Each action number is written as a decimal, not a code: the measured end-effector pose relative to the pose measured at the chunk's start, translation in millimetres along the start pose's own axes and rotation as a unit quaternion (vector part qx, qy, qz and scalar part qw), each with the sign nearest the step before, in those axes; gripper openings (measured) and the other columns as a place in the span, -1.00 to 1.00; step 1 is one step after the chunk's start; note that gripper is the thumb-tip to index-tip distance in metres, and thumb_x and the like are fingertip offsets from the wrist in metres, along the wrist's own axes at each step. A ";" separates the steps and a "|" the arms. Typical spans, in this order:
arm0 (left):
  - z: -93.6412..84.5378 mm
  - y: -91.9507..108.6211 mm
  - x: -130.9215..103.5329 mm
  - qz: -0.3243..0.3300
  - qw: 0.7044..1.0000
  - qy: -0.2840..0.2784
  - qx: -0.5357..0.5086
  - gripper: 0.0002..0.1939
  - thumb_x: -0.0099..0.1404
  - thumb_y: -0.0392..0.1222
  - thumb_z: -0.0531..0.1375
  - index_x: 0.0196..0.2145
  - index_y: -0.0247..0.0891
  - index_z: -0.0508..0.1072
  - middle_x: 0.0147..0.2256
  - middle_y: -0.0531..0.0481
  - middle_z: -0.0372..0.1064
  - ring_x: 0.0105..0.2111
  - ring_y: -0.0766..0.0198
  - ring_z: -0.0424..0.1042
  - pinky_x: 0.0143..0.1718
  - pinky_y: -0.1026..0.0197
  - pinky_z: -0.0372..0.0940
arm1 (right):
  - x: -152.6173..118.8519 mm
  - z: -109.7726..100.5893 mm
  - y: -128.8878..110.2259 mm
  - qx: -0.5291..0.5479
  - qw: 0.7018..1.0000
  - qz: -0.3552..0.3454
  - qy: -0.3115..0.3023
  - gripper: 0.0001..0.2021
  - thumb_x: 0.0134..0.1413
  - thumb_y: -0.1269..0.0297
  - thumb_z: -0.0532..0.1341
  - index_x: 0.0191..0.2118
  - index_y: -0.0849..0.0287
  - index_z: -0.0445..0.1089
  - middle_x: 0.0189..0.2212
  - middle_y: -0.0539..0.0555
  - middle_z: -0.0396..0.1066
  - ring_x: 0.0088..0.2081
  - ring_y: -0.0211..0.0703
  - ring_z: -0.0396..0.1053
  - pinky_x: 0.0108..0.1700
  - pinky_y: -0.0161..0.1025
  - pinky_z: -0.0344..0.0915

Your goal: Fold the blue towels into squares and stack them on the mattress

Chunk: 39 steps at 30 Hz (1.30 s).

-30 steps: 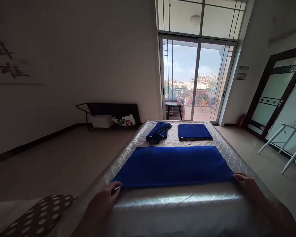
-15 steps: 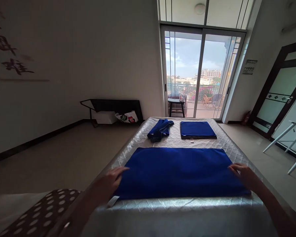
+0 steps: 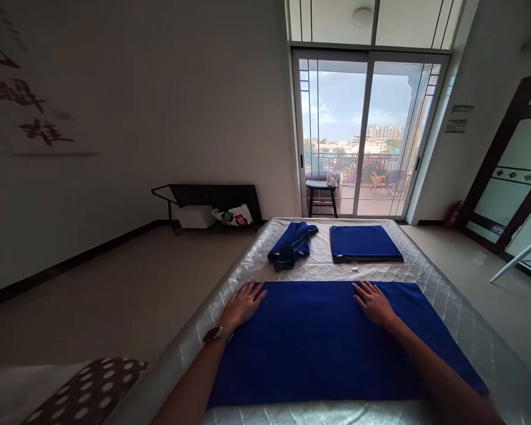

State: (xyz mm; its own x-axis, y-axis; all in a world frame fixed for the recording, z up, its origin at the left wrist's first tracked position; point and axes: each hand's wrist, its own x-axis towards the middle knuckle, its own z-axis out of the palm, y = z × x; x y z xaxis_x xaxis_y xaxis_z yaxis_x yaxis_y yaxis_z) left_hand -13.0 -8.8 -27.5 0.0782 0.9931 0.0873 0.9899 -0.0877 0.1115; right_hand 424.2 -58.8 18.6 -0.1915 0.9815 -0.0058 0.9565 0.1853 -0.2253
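Head cam worn on person's head, above near part of silver-white quilted mattress (image 3: 429, 273). Faces forward and down along it, toward white-framed sliding glass door (image 3: 363, 136), far off, right of center. Flat blue rectangular cloth (image 3: 318, 342) close, lower frame. Wide view, smooth beige floor (image 3: 115, 277) both sides.

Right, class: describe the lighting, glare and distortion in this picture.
Head view: daylight through the sliding glass door backlights the scene; left wall dim; sheen on quilted mattress; dark-framed door leaning, probably lens distortion; left hand and right hand fairly sharp.
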 end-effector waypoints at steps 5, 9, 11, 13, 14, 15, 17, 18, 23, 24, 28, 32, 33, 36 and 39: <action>4.8 -3.8 2.7 0.006 1.000 0.013 -0.005 -0.38 0.46 0.13 -0.14 0.35 -0.15 0.13 0.37 -0.16 0.03 0.37 0.01 -0.01 0.33 -0.10 -0.08 | 0.5 -1.4 5.6 -0.031 0.998 0.050 -0.005 -0.44 0.37 0.01 -0.17 0.40 -0.01 0.03 0.41 0.01 -0.06 0.42 -0.02 -0.18 0.39 0.07 -0.18; 0.1 2.4 1.2 -0.004 1.000 0.008 -0.022 -0.37 0.45 0.15 -0.15 0.36 -0.13 0.12 0.37 -0.16 0.04 0.36 -0.02 -0.01 0.33 -0.14 -0.09 | 10.5 -3.2 -40.2 -0.042 0.999 0.033 0.007 -0.41 0.38 0.07 -0.19 0.41 0.20 0.01 0.40 0.15 -0.04 0.43 0.00 -0.22 0.39 0.02 -0.21; -4.3 5.8 -0.3 -0.009 1.000 -0.001 -0.026 -0.36 0.45 0.16 -0.15 0.36 -0.14 0.11 0.37 -0.16 0.03 0.37 -0.02 -0.02 0.33 -0.16 -0.11 | 17.5 1.7 -74.7 -0.016 1.000 -0.019 0.005 -0.38 0.39 0.02 -0.20 0.42 0.21 -0.04 0.41 0.13 -0.06 0.43 -0.04 -0.25 0.40 -0.02 -0.24; -8.3 8.6 -1.6 -0.013 1.000 -0.009 -0.023 -0.36 0.45 0.15 -0.15 0.37 -0.16 0.10 0.38 -0.17 0.00 0.38 0.00 -0.05 0.34 -0.14 -0.13 | 23.4 9.3 -104.0 0.009 0.999 -0.052 -0.013 -0.36 0.38 -0.03 -0.22 0.43 0.20 -0.08 0.41 0.11 -0.09 0.43 -0.05 -0.25 0.41 -0.02 -0.26; -9.7 9.6 -2.1 -0.016 1.000 -0.012 -0.022 -0.35 0.45 0.15 -0.15 0.37 -0.16 0.09 0.38 -0.17 -0.01 0.38 0.01 -0.05 0.35 -0.13 -0.13 | 25.3 12.9 -113.6 0.017 0.998 -0.059 -0.025 -0.35 0.38 -0.04 -0.23 0.43 0.19 -0.08 0.42 0.10 -0.11 0.43 -0.05 -0.26 0.41 -0.02 -0.27; -10.6 10.3 -2.3 -0.019 1.000 -0.014 -0.019 -0.35 0.45 0.15 -0.16 0.38 -0.16 0.08 0.39 -0.17 -0.02 0.38 0.01 -0.06 0.35 -0.12 -0.13 | 26.2 15.9 -118.7 0.021 0.997 -0.060 -0.035 -0.34 0.38 -0.05 -0.23 0.43 0.19 -0.09 0.42 0.09 -0.13 0.44 -0.06 -0.26 0.41 -0.01 -0.28; -11.0 11.0 -2.3 -0.022 1.000 -0.016 -0.013 -0.35 0.45 0.15 -0.16 0.38 -0.15 0.07 0.39 -0.17 -0.04 0.38 0.01 -0.05 0.35 -0.11 -0.12 | 24.7 18.6 -113.2 0.018 0.998 -0.047 -0.044 -0.35 0.37 -0.05 -0.22 0.43 0.18 -0.08 0.42 0.08 -0.14 0.44 -0.07 -0.27 0.41 -0.01 -0.30; -10.7 10.9 -2.1 -0.024 1.000 -0.016 -0.011 -0.35 0.45 0.16 -0.16 0.38 -0.14 0.06 0.39 -0.16 -0.04 0.38 0.01 -0.04 0.34 -0.12 -0.12 | 22.0 18.0 -102.5 0.013 0.998 -0.034 -0.042 -0.35 0.37 -0.05 -0.21 0.43 0.17 -0.08 0.42 0.08 -0.13 0.44 -0.08 -0.27 0.41 -0.01 -0.31; -11.8 11.4 -2.0 -0.023 1.000 -0.016 -0.009 -0.35 0.45 0.16 -0.16 0.38 -0.13 0.06 0.38 -0.15 -0.01 0.38 -0.01 -0.04 0.34 -0.14 -0.11 | -6.6 -0.2 13.4 -0.046 0.996 0.069 -0.010 -0.36 0.36 0.00 -0.19 0.42 0.21 -0.04 0.41 0.14 -0.08 0.43 -0.06 -0.22 0.40 0.00 -0.21; -12.9 12.0 -2.3 -0.025 0.999 -0.020 -0.010 -0.35 0.45 0.17 -0.17 0.38 -0.13 0.05 0.38 -0.14 -0.01 0.38 -0.01 -0.05 0.34 -0.14 -0.12 | -13.1 -5.0 41.4 -0.061 0.993 0.099 -0.001 -0.36 0.36 0.03 -0.19 0.42 0.25 -0.04 0.41 0.17 -0.07 0.43 -0.05 -0.20 0.40 0.01 -0.19; -17.1 14.8 -3.5 -0.040 0.999 -0.032 -0.018 -0.34 0.45 0.19 -0.19 0.39 -0.11 0.03 0.40 -0.11 -0.08 0.39 0.03 -0.10 0.36 -0.11 -0.17 | -30.9 -17.3 120.9 -0.080 0.975 0.205 0.017 -0.33 0.36 0.07 -0.23 0.41 0.43 -0.08 0.41 0.27 -0.10 0.42 -0.02 -0.17 0.39 -0.02 -0.15; -16.6 15.9 -3.1 -0.047 0.999 -0.027 -0.010 -0.35 0.45 0.18 -0.17 0.39 -0.10 0.03 0.41 -0.09 -0.10 0.40 0.04 -0.12 0.37 -0.10 -0.17 | -35.1 -20.9 130.2 -0.087 0.968 0.234 0.015 -0.32 0.35 0.10 -0.26 0.42 0.48 -0.14 0.42 0.25 -0.15 0.43 -0.06 -0.21 0.40 -0.07 -0.18; -15.8 15.8 -2.7 -0.048 0.998 -0.026 -0.007 -0.35 0.45 0.17 -0.17 0.39 -0.09 0.03 0.41 -0.09 -0.09 0.40 0.04 -0.11 0.37 -0.10 -0.16 | -34.8 -22.9 127.2 -0.088 0.967 0.239 0.011 -0.32 0.35 0.10 -0.26 0.42 0.47 -0.15 0.42 0.24 -0.15 0.43 -0.06 -0.20 0.40 -0.06 -0.17; -12.7 15.1 -1.5 -0.047 0.999 -0.015 0.002 -0.36 0.45 0.18 -0.17 0.38 -0.09 0.06 0.40 -0.10 -0.07 0.39 0.02 -0.08 0.36 -0.12 -0.14 | -31.7 -32.3 116.1 -0.094 0.962 0.256 -0.018 -0.33 0.35 0.13 -0.25 0.41 0.49 -0.12 0.41 0.27 -0.12 0.42 -0.03 -0.18 0.40 0.01 -0.15; -9.4 14.4 -0.4 -0.038 0.999 -0.002 0.008 -0.35 0.45 0.18 -0.17 0.38 -0.10 0.07 0.39 -0.12 -0.04 0.38 0.02 -0.05 0.35 -0.12 -0.12 | -23.6 -37.5 92.1 -0.108 0.960 0.256 -0.011 -0.37 0.35 0.20 -0.25 0.39 0.51 -0.04 0.39 0.31 -0.07 0.41 0.01 -0.13 0.39 0.06 -0.15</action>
State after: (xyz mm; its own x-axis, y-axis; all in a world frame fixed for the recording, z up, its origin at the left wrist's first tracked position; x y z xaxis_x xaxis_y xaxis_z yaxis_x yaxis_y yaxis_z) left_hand 0.1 -11.2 -16.6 0.0022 0.9972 0.0752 0.9948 -0.0098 0.1011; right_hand 525.0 -63.0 34.5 0.3139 0.9458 -0.0836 0.9494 -0.3133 0.0210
